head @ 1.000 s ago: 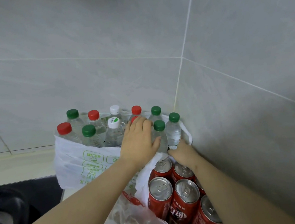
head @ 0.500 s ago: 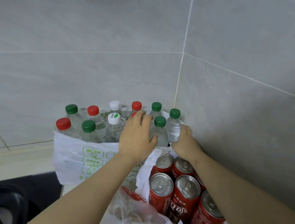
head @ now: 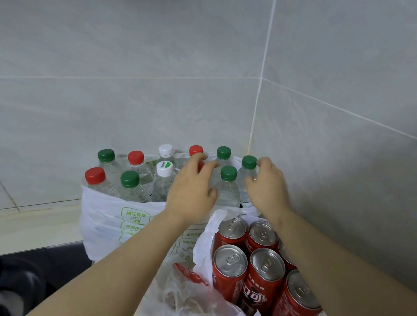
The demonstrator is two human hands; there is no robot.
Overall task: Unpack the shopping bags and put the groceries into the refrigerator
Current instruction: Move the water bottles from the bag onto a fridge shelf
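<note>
Several clear water bottles with green, red and white caps stand in a white shopping bag (head: 110, 221) with green print, pushed into a tiled corner. My left hand (head: 190, 188) lies over the middle bottles with its fingers spread, half covering a red-capped bottle (head: 196, 150), and its thumb touches the front green-capped bottle (head: 229, 178). My right hand (head: 267, 185) curls around the neck of the rightmost green-capped water bottle (head: 249, 163). Several red drink cans (head: 266, 268) stand upright in a second bag just in front.
Grey tiled walls meet in a corner right behind the bottles, with the right wall close to my right arm. A crumpled clear plastic bag (head: 182, 303) lies by the cans. A dark surface with a black-and-grey object (head: 9, 287) is at lower left.
My right hand has risen from the bag's edge by the cans to the rightmost green-capped bottle and wrapped around its neck. The left hand's fingers have spread over the bottles.
</note>
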